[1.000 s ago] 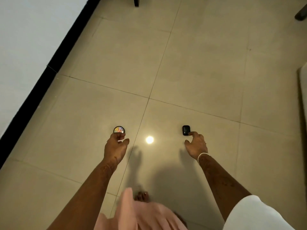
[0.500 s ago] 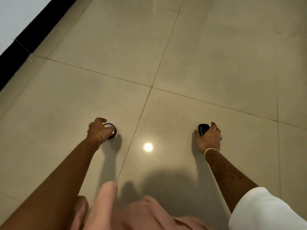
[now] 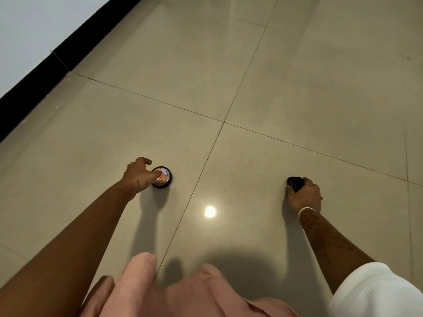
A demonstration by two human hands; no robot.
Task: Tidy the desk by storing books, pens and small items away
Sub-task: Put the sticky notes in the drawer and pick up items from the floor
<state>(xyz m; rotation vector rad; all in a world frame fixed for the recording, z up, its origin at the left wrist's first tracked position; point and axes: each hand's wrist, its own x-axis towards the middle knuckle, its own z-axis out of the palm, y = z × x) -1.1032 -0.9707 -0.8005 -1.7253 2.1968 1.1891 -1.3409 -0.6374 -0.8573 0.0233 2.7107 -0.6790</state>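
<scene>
Hands (image 3: 137,173) (image 3: 305,197) on blurry-labelled tin (image 3: 164,179), black case (image 3: 295,183)

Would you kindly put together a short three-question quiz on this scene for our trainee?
1. Fill in: the left hand touches the round ___.
2. The black case is held by: A. the left hand; B. the right hand; C. neither.
3. True or false: both things are on a desk.
Key: 1 tin; 2 B; 3 false, they are down at the tiled floor.
</scene>
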